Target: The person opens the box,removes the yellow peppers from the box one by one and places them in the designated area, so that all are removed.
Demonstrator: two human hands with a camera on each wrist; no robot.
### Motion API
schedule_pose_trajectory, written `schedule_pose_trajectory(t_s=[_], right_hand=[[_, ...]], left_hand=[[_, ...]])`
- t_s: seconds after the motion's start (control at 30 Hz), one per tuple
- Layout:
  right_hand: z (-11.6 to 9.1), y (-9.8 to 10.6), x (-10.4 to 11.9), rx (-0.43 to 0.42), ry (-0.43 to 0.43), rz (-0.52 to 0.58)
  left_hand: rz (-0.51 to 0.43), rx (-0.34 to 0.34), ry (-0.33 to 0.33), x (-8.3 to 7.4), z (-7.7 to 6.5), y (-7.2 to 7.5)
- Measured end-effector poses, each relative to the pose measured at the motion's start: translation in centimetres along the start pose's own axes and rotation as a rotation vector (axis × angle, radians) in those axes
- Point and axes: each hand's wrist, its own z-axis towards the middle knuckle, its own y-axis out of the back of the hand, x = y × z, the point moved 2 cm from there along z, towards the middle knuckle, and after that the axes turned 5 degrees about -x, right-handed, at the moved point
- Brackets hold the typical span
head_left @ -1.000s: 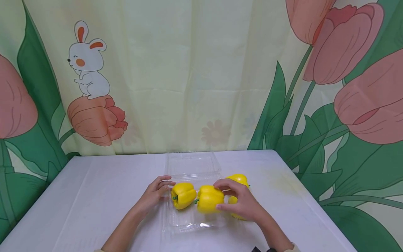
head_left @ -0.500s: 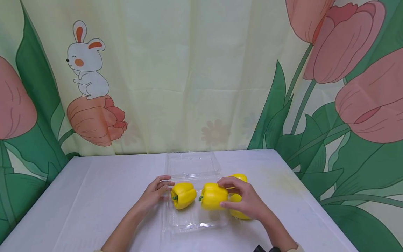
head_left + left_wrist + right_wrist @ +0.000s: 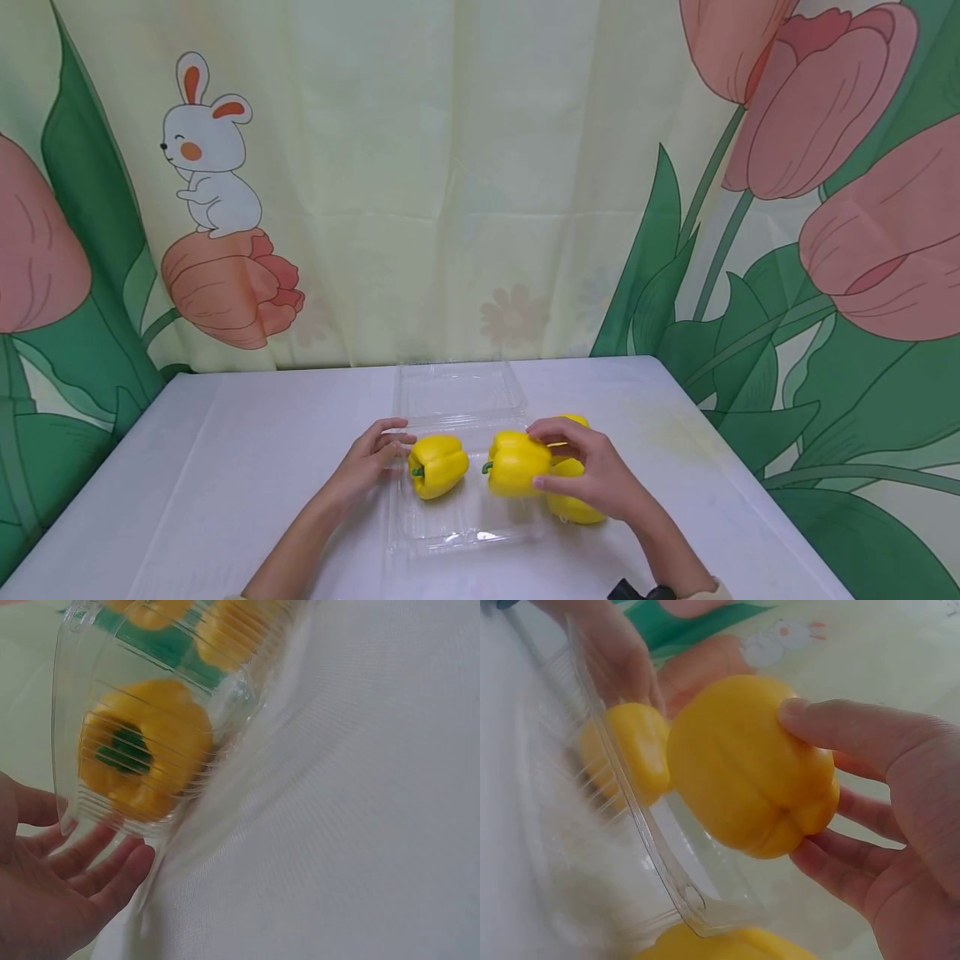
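Observation:
My right hand pinches a yellow bell pepper between thumb and fingers, its green stem towards the left. In the right wrist view this pepper is raised beside the rim of a clear plastic clamshell container. Another yellow bell pepper lies in the left part of the container. At the container's left side, my left hand touches the ribbed wall with loosely extended fingers. Two more yellow bell peppers are beside the container, partly hidden by my right hand.
The container's hinged lid lies back, away from me. A white cloth covers the table. Behind it hangs a curtain printed with tulips and a rabbit. A small black object shows by the right wrist.
My right hand has moved right and slightly up with the bell pepper, widening the gap to the pepper in the container. The left hand stays in place.

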Motion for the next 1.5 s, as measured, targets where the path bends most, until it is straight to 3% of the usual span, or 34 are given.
schedule_pose_trajectory(t_s=[1.5], right_hand=[[-0.1,5.0,-2.9,-0.119,-0.111,-0.088]], left_hand=[[0.010,0.004,0.004,0.3,0.2,0.1]])
